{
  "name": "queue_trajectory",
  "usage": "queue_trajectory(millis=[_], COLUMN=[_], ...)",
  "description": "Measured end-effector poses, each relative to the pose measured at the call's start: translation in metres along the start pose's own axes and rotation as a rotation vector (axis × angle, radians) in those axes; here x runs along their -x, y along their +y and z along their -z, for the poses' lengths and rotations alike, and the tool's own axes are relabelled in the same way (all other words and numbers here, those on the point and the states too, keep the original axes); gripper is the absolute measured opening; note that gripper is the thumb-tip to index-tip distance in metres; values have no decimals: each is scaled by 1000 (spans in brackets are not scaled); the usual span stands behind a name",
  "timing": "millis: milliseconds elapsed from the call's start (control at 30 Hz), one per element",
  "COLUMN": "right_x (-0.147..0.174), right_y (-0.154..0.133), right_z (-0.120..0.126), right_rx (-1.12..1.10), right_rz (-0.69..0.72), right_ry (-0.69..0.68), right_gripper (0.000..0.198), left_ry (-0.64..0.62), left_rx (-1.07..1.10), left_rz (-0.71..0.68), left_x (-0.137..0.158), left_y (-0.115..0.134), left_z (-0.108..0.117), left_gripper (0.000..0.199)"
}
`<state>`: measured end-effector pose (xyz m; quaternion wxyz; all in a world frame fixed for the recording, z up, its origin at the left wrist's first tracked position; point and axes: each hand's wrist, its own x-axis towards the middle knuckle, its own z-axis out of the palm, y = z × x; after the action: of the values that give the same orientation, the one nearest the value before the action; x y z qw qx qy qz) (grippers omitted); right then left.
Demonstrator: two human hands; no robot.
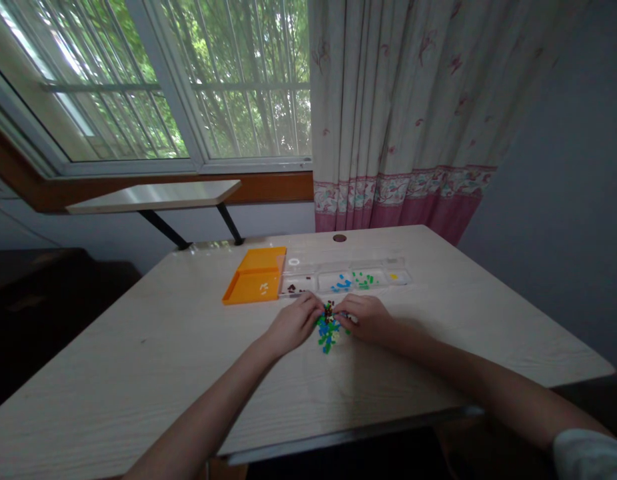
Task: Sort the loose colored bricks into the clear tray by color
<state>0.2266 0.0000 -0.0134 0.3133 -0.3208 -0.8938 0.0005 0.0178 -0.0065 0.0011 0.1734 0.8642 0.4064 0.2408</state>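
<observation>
On the pale wooden table lies a pile of small plastic pieces (327, 337) in green, blue, dark brown and cream. My left hand (299, 321) touches the pile's left side, fingers closed; what they pinch is too small to make out. At the right side of the pile is my right hand (362, 317), its fingers also curled together over some pieces. Just behind the hands stands a clear divided tray (318, 280). Its compartments hold dark brown pieces (292, 289), blue pieces (342, 283), green pieces (364, 279) and a yellow piece (394, 276).
Left of the tray is an open orange plastic box (246, 287) with several white pieces (264, 288) in it. A raised shelf (158, 195) on black legs stands at the back left. The table (398, 387) ends at a front edge near me; a curtain (388, 120) hangs behind.
</observation>
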Motion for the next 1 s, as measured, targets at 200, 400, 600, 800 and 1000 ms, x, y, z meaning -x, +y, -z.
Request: queue_trajectory(millis=[200,400,600,800,1000], right_x=[1,2,2,0,-3], right_y=[-3,-4,-6,4,22], right_z=[-3,-5,-7,-1,19], right_rx=[69,93,122,72,10], right_rz=[-33,-36,-21,20,-3], right_ry=[65,64,85,183,402], right_gripper=[13,10,12,11,6], left_ry=[113,110,106,69,-161], left_rx=[245,298,276,180,70], left_rz=[60,82,72,33,-139], left_x=[-7,-6,-7,-2,8], left_y=[11,11,8,7,11], left_z=[-11,-14,-13,0,7], left_gripper=[19,18,18,17,19])
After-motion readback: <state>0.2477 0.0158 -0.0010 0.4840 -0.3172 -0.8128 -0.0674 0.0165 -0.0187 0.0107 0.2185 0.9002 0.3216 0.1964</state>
